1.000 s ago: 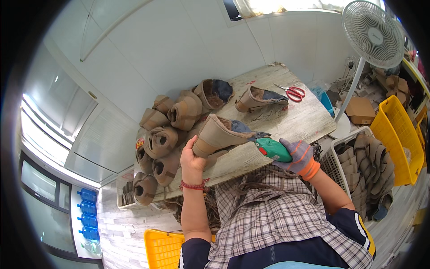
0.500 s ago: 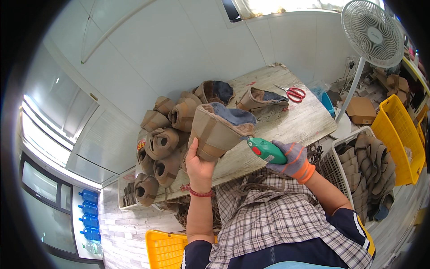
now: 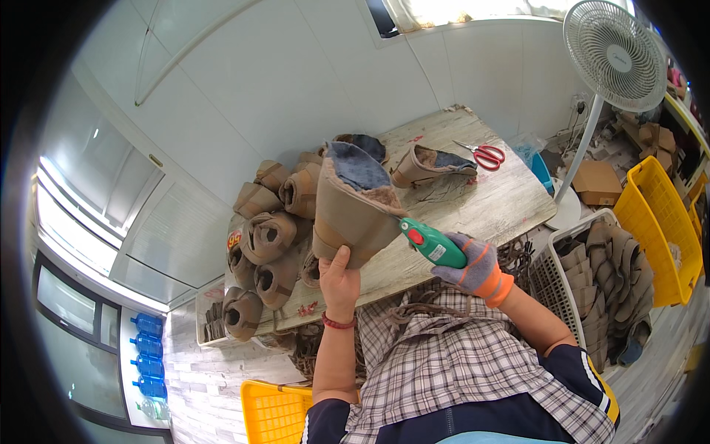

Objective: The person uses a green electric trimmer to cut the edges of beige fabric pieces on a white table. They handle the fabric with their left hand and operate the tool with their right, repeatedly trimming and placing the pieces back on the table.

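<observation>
My bare left hand [image 3: 340, 285] grips the lower part of a tan boot upper [image 3: 351, 222], thumb in front. Brown fleece and a dark blue patch show inside its open top. My gloved right hand [image 3: 473, 266] is closed round a green handheld electric cutter [image 3: 435, 244] with a red button. Its tip meets the right edge of the upper near the fleece rim; the exact contact is too small to make out. A similar upper [image 3: 414, 166] lies behind on the table, over loose trimmed strips.
Several rolled uppers [image 3: 270, 235] are piled on the table's [image 3: 503, 200] left side. Red-handled scissors [image 3: 488, 156] lie toward the back right. A white basket of stacked pieces [image 3: 551, 285] stands at right, near yellow baskets [image 3: 647, 244] and a fan [image 3: 617, 59].
My left hand has turned and raised the boot upper, so its opening faces more to the right. The cutter has shifted slightly left with its tip along the edge.
</observation>
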`<state>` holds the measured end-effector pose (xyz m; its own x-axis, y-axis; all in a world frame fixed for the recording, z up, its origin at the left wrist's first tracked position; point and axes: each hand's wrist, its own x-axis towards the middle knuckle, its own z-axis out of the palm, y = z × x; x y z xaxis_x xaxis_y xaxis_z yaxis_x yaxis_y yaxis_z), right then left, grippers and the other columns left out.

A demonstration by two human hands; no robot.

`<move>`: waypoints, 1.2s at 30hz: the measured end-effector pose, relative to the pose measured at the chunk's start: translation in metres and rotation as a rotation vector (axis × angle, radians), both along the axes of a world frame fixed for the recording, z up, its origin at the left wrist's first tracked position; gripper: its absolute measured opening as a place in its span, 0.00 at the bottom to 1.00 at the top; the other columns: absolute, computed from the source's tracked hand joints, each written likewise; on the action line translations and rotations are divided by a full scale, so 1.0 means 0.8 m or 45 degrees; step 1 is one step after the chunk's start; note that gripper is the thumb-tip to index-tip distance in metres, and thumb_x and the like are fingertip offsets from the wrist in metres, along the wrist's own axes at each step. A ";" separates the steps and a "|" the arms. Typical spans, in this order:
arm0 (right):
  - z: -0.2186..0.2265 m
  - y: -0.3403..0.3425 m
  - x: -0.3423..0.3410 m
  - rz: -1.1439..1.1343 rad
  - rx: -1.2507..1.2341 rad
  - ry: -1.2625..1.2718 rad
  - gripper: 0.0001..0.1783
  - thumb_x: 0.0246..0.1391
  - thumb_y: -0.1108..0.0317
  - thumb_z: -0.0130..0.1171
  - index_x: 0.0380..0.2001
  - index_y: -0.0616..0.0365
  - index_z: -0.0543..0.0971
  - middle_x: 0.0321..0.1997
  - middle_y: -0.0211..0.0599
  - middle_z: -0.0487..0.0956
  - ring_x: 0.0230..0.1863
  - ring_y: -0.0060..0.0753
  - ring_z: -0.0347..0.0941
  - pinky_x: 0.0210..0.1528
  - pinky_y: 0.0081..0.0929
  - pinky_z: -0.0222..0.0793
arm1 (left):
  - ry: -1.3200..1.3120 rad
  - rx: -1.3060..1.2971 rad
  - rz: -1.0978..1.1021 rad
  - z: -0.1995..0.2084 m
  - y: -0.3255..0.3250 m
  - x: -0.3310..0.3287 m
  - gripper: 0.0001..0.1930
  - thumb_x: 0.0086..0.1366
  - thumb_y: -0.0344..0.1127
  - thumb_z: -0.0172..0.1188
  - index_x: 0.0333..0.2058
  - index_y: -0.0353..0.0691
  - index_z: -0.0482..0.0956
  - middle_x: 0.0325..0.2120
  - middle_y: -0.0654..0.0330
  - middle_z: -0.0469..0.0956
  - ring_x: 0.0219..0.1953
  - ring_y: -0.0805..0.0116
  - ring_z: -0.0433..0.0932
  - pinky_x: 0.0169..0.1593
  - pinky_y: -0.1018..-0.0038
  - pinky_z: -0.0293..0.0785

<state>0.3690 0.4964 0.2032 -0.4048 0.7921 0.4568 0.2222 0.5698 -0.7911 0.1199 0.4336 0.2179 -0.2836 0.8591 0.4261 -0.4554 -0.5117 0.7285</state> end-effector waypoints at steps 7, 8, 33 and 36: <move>0.001 -0.001 -0.005 0.053 -0.152 0.090 0.33 0.38 0.52 0.72 0.47 0.58 0.76 0.34 0.44 0.81 0.33 0.35 0.79 0.36 0.28 0.74 | 0.210 -0.106 0.032 -0.027 0.001 0.003 0.22 0.65 0.26 0.53 0.58 0.36 0.65 0.56 0.59 0.68 0.56 0.65 0.69 0.57 0.69 0.65; -0.002 -0.001 -0.006 0.051 -0.163 0.099 0.34 0.38 0.52 0.72 0.47 0.58 0.76 0.35 0.43 0.81 0.33 0.34 0.79 0.36 0.27 0.74 | 0.335 -0.138 0.075 -0.034 0.002 0.001 0.21 0.65 0.26 0.53 0.57 0.35 0.66 0.55 0.59 0.69 0.55 0.65 0.69 0.56 0.70 0.65; -0.013 0.009 0.001 0.011 -0.658 0.419 0.27 0.47 0.57 0.69 0.45 0.64 0.75 0.31 0.30 0.78 0.29 0.16 0.70 0.31 0.19 0.69 | 2.086 0.037 0.643 -0.086 -0.005 -0.005 0.09 0.48 0.24 0.54 0.31 0.30 0.73 0.35 0.41 0.71 0.40 0.40 0.66 0.47 0.53 0.62; -0.003 0.012 0.004 0.016 -0.718 0.477 0.27 0.47 0.58 0.69 0.44 0.64 0.75 0.29 0.29 0.78 0.27 0.15 0.69 0.29 0.18 0.67 | 2.058 0.172 0.647 -0.080 -0.008 0.005 0.05 0.46 0.23 0.52 0.24 0.28 0.72 0.28 0.40 0.70 0.34 0.41 0.67 0.41 0.54 0.65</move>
<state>0.3722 0.5062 0.2005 -0.3101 0.9468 0.0861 -0.1289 0.0479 -0.9905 0.1235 0.4272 0.1539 0.2665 0.7611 0.5914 0.8700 -0.4540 0.1923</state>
